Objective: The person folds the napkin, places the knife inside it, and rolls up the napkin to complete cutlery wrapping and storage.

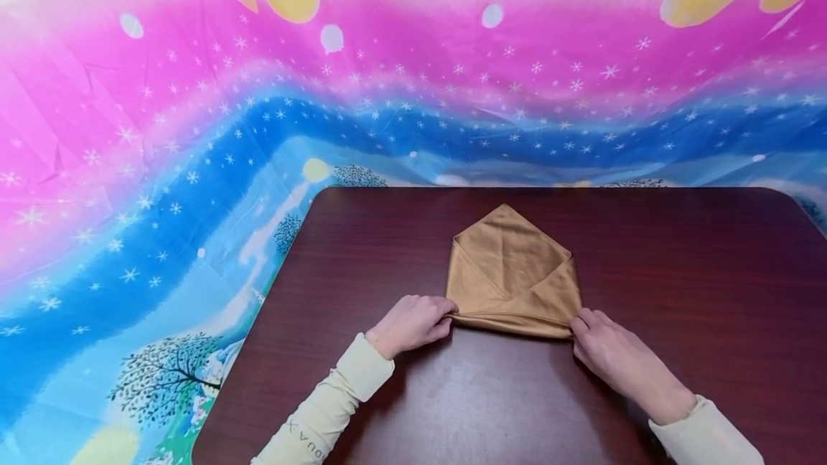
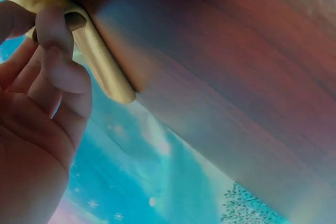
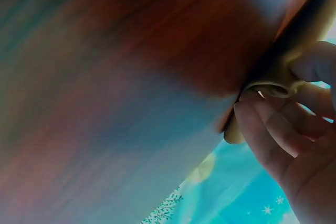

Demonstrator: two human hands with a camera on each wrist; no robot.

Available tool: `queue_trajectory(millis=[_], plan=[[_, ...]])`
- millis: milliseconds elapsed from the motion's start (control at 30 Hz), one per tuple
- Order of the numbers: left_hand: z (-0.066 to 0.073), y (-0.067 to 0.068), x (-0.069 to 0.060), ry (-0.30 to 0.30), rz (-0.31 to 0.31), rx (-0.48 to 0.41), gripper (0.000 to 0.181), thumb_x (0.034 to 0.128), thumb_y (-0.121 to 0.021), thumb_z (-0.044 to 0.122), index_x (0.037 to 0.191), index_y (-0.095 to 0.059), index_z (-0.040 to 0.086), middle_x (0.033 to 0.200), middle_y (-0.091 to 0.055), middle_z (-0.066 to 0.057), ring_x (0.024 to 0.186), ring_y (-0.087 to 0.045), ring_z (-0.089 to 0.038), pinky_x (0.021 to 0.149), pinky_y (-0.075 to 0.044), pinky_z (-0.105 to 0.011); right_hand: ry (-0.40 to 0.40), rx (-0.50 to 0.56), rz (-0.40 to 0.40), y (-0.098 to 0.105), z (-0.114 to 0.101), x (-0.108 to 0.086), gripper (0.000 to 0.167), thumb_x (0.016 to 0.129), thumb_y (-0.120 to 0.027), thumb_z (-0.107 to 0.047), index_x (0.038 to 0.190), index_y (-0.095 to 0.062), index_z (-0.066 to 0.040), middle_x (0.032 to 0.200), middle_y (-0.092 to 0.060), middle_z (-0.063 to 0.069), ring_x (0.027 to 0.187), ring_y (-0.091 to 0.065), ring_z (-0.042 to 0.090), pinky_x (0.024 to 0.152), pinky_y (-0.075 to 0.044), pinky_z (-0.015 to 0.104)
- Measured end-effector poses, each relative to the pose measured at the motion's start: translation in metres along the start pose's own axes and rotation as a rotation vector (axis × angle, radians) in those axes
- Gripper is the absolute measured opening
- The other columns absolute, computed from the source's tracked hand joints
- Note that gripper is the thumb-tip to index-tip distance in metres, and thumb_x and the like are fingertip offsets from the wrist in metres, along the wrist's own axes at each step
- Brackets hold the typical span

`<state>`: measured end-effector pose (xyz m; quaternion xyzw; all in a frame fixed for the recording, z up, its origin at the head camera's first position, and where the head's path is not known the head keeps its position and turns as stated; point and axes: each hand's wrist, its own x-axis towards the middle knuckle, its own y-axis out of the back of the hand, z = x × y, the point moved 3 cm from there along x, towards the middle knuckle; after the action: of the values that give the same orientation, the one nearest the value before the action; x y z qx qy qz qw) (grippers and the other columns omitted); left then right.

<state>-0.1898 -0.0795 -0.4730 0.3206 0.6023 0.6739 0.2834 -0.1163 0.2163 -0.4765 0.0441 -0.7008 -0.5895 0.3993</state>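
A golden-brown satiny cloth [image 1: 510, 264] lies folded on the table like an opened envelope, its point toward the far edge. The near edge of the cloth is rolled or folded over. My left hand [image 1: 416, 323] pinches the near left corner; in the left wrist view, thumb and fingers grip the fold of the cloth [image 2: 100, 59]. At the near right corner, my right hand [image 1: 614, 350] pinches the other end. The right wrist view has the fingers [image 3: 270, 124] at the open end of a rolled edge of cloth [image 3: 310, 19].
The dark reddish-brown table [image 1: 678, 257] has rounded far corners and extends on both sides of the cloth. Behind it hangs a pink and blue printed backdrop [image 1: 413, 92] with snowflakes and trees, which also runs down along the table's left side.
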Motion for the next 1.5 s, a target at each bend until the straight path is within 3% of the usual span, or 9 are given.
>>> queue_trajectory(millis=[200,367,433,567,733,900,1000,1167,1500], plan=[[-0.008,-0.002,-0.002,0.049,-0.009,-0.114,0.02,0.0942,-0.053,0.017,0.112,-0.063,0.018,0.101,-0.07,0.009,0.077,-0.067,-0.008,0.064,-0.053,-0.027,-0.022,0.009,0.007,-0.002,0.001,-0.002,0.024,0.091,-0.029,-0.017,0.074,-0.044,-0.009,0.069,-0.039,-0.003,0.063,-0.042,0.015,0.057,-0.039,0.028],[-0.014,-0.004,-0.002,0.102,-0.033,-0.23,0.024,0.0995,-0.046,0.016,0.121,-0.055,0.015,0.113,-0.07,0.006,0.087,-0.069,-0.011,0.069,-0.053,-0.027,-0.073,0.071,-0.029,-0.002,0.001,0.0,0.008,0.086,-0.049,-0.008,0.078,-0.047,-0.01,0.071,-0.043,-0.005,0.065,-0.046,0.014,0.058,-0.042,0.031],[-0.016,-0.004,-0.003,0.121,-0.038,-0.26,0.024,0.1008,-0.043,0.016,0.124,-0.051,0.014,0.113,-0.07,0.004,0.089,-0.069,-0.011,0.07,-0.053,-0.027,-0.118,0.097,-0.048,-0.002,0.001,0.0,0.011,0.081,-0.057,-0.004,0.079,-0.048,-0.011,0.071,-0.044,-0.006,0.065,-0.047,0.013,0.058,-0.042,0.031],[-0.018,-0.006,-0.003,0.148,-0.039,-0.301,0.028,0.1019,-0.041,0.016,0.129,-0.046,0.013,0.101,-0.07,0.002,0.076,-0.063,-0.008,0.066,-0.05,-0.026,-0.209,0.12,-0.075,-0.004,0.0,0.001,0.018,0.081,-0.063,0.0,0.078,-0.049,-0.011,0.069,-0.045,-0.007,0.064,-0.049,0.014,0.057,-0.042,0.032],[-0.02,-0.008,-0.002,0.162,-0.051,-0.315,0.03,0.1016,-0.043,0.017,0.132,-0.043,0.013,0.084,-0.066,0.0,0.061,-0.049,-0.007,0.058,-0.043,-0.023,-0.294,0.141,-0.118,-0.006,-0.002,0.0,0.014,0.086,-0.064,-0.002,0.084,-0.053,-0.009,0.067,-0.052,-0.003,0.064,-0.058,0.019,0.055,-0.044,0.035],[-0.021,-0.01,-0.001,0.178,-0.066,-0.308,0.031,0.1005,-0.046,0.018,0.131,-0.044,0.012,0.064,-0.047,0.007,0.054,-0.042,-0.006,0.052,-0.037,-0.022,-0.341,0.163,-0.164,-0.006,-0.003,-0.001,0.012,0.088,-0.061,-0.001,0.09,-0.053,-0.01,0.069,-0.06,0.0,0.065,-0.062,0.018,0.053,-0.045,0.033],[-0.021,-0.009,0.001,0.183,-0.068,-0.302,0.032,0.0993,-0.048,0.018,0.13,-0.045,0.011,0.062,-0.041,0.01,0.053,-0.041,-0.006,0.049,-0.036,-0.022,-0.356,0.169,-0.191,-0.005,-0.003,0.0,0.011,0.089,-0.059,0.0,0.092,-0.052,-0.009,0.074,-0.064,0.002,0.066,-0.063,0.018,0.053,-0.045,0.033],[-0.021,-0.007,0.003,0.199,-0.091,-0.288,0.03,0.0977,-0.052,0.019,0.126,-0.048,0.012,0.064,-0.045,0.007,0.051,-0.042,-0.007,0.047,-0.036,-0.024,-0.41,0.179,-0.246,-0.006,-0.003,-0.001,0.008,0.091,-0.056,-0.004,0.094,-0.051,-0.009,0.075,-0.066,0.002,0.061,-0.062,0.02,0.048,-0.042,0.033],[-0.022,-0.004,0.007,0.208,-0.102,-0.244,0.026,0.0962,-0.057,0.024,0.12,-0.053,0.014,0.069,-0.056,0.004,0.055,-0.048,-0.009,0.05,-0.04,-0.026,-0.463,0.126,-0.265,-0.004,0.0,0.001,0.012,0.089,-0.062,-0.009,0.088,-0.05,-0.008,0.057,-0.049,-0.001,0.048,-0.05,0.018,0.042,-0.036,0.034]])
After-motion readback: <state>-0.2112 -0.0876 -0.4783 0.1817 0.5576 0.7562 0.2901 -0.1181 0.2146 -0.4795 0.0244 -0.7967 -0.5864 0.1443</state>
